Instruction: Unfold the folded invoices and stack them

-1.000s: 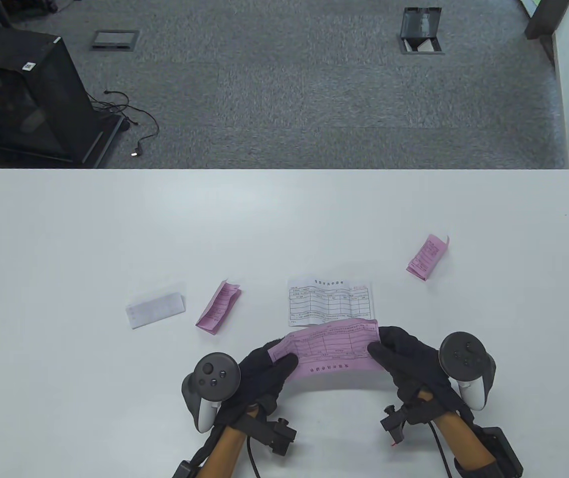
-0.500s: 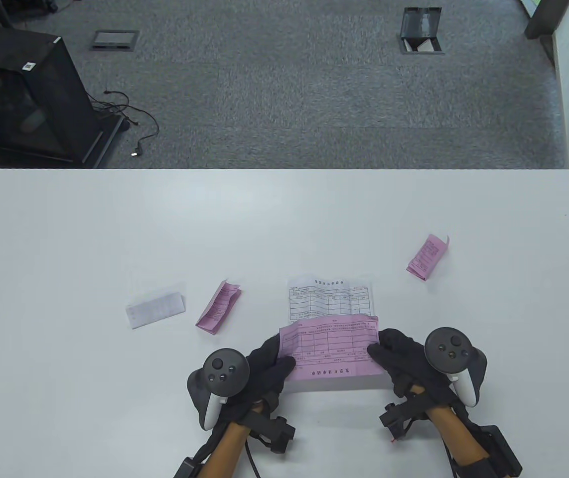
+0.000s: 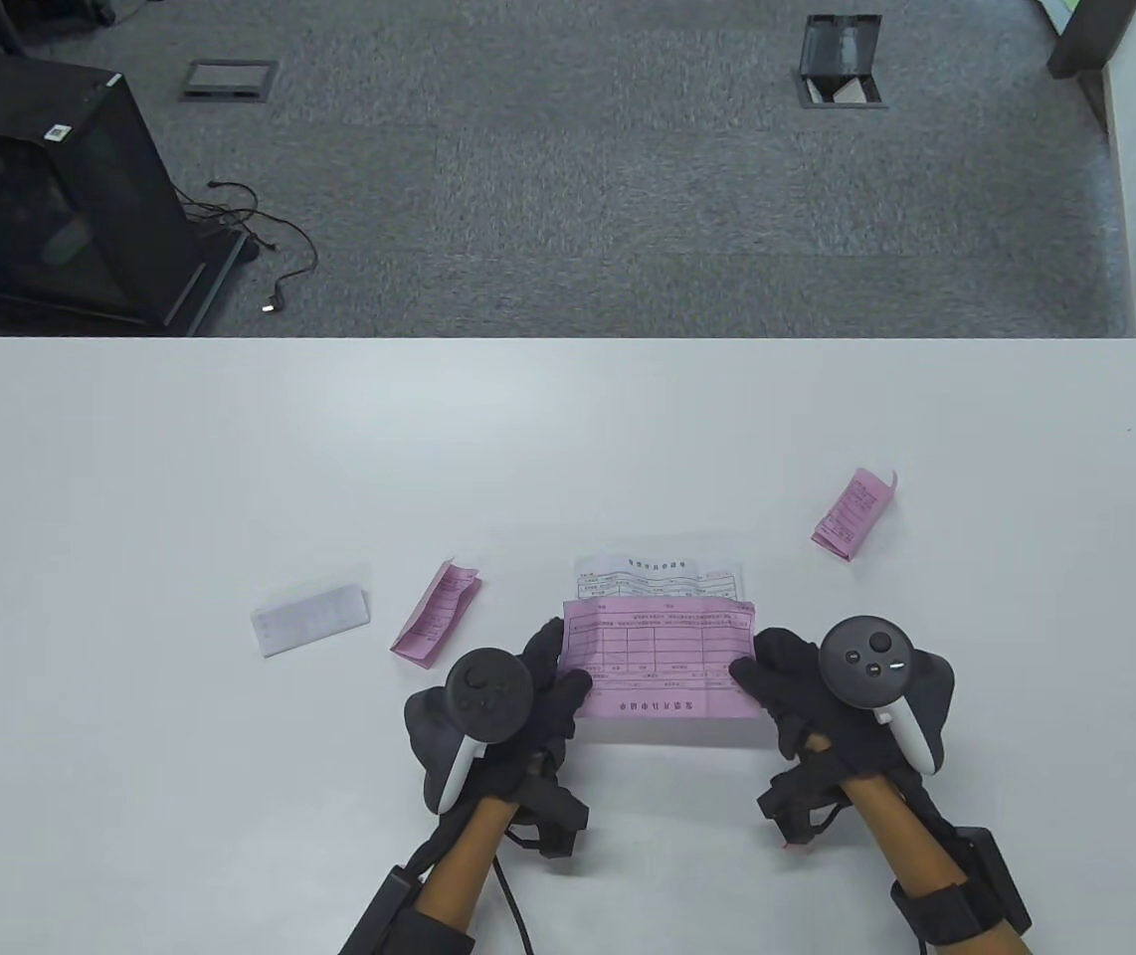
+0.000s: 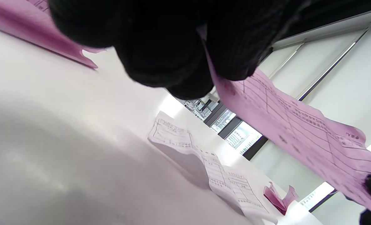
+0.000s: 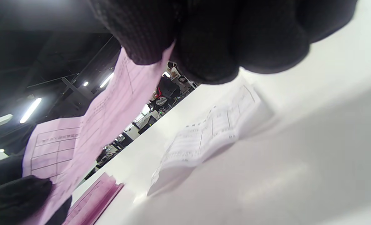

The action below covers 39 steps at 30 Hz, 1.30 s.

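Note:
An unfolded pink invoice (image 3: 661, 657) is held above the table between both hands. My left hand (image 3: 553, 686) pinches its left edge and my right hand (image 3: 767, 681) pinches its right edge. It hangs over the near part of an unfolded white invoice (image 3: 658, 574) lying flat on the table. The wrist views show the pink invoice (image 4: 298, 131) (image 5: 110, 109) raised above the white invoice (image 4: 210, 165) (image 5: 210, 134). A folded pink invoice (image 3: 436, 610), a folded white invoice (image 3: 310, 617) and another folded pink invoice (image 3: 853, 513) lie on the table.
The white table (image 3: 230, 448) ends at a far edge with grey carpet beyond. A black cabinet (image 3: 51, 189) stands on the floor at the far left.
Both hands have carried the pink invoice away from me, from the near table edge until it overlaps the white invoice. The sheet has straightened out flat.

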Tool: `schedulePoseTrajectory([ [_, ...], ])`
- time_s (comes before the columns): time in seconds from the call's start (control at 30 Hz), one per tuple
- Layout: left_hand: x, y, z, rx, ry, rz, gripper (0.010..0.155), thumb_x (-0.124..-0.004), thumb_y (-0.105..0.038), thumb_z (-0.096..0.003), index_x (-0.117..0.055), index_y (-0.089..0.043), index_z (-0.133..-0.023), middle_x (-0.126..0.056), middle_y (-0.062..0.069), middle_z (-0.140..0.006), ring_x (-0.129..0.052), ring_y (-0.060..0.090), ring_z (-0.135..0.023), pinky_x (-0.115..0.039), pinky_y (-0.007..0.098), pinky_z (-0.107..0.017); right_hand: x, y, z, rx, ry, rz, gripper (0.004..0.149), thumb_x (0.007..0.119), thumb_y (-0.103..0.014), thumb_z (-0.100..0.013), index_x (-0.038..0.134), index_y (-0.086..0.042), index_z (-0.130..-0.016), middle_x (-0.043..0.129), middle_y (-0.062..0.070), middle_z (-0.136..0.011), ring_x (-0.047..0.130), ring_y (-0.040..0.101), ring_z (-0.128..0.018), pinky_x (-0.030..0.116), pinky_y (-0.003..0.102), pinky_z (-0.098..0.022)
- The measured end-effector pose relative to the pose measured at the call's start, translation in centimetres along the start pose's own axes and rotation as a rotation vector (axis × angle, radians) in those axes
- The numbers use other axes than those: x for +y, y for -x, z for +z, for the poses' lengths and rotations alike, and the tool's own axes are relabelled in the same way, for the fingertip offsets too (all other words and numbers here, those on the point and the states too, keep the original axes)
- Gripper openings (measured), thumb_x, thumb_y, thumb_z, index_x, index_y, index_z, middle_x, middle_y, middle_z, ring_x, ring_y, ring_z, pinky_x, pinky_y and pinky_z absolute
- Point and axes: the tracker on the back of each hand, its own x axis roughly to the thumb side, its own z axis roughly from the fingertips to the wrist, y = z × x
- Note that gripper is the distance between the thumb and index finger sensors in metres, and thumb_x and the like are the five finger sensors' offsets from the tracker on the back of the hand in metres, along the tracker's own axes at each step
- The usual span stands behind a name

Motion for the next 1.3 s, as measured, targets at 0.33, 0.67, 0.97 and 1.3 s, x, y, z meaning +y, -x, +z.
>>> schedulePoseTrajectory([
  [0.33,-0.1,-1.6,-4.9,0.148,-0.005,-0.158,0.064,-0.09,-0.038,-0.0471,-0.068,-0.02,-0.104,-0.101,0.005,-0.064,-0.096,0.016,-0.042,-0.084,0.034,-0.034,0.7,-1.5,-4.6,0.101,0.034,0.207,0.034,0.078,-0.044,-0.045,0.082,-0.024,-0.073,0.095,0.001,-0.048,0.093,0.026,-0.043,0.07,0.053,-0.057],
  [0.67,-3.7,-1.1,-8.5,0.228,0.085,-0.28,0.071,-0.091,-0.04,-0.0463,-0.062,-0.019,-0.107,-0.1,0.005,-0.064,-0.095,0.016,-0.044,-0.083,0.034,-0.035,4.3,-0.7,-8.1,0.23,-0.031,0.488,0.034,0.078,-0.045,-0.044,0.083,-0.024,-0.071,0.096,0.001,-0.046,0.093,0.026,-0.042,0.07,0.053,-0.056],
  [0.97,-5.1,-0.3,-9.5,0.257,0.136,-0.39,0.078,-0.093,-0.043,-0.0436,-0.058,-0.018,-0.109,-0.099,0.001,-0.06,-0.094,0.015,-0.044,-0.082,0.034,-0.037,5.5,-0.1,-9.2,0.263,-0.064,0.538,0.034,0.082,-0.046,-0.041,0.084,-0.024,-0.067,0.095,0.001,-0.043,0.092,0.025,-0.04,0.07,0.053,-0.057],
  [1.3,-5.0,-0.5,-9.4,0.278,0.13,-0.52,0.087,-0.091,-0.051,-0.0406,-0.052,-0.02,-0.112,-0.093,0.002,-0.068,-0.09,0.018,-0.051,-0.08,0.037,-0.043,4.9,0.6,-9.5,0.311,0.034,0.588,0.045,0.082,-0.052,-0.038,0.08,-0.024,-0.074,0.093,0.001,-0.048,0.09,0.027,-0.046,0.067,0.055,-0.059],
])
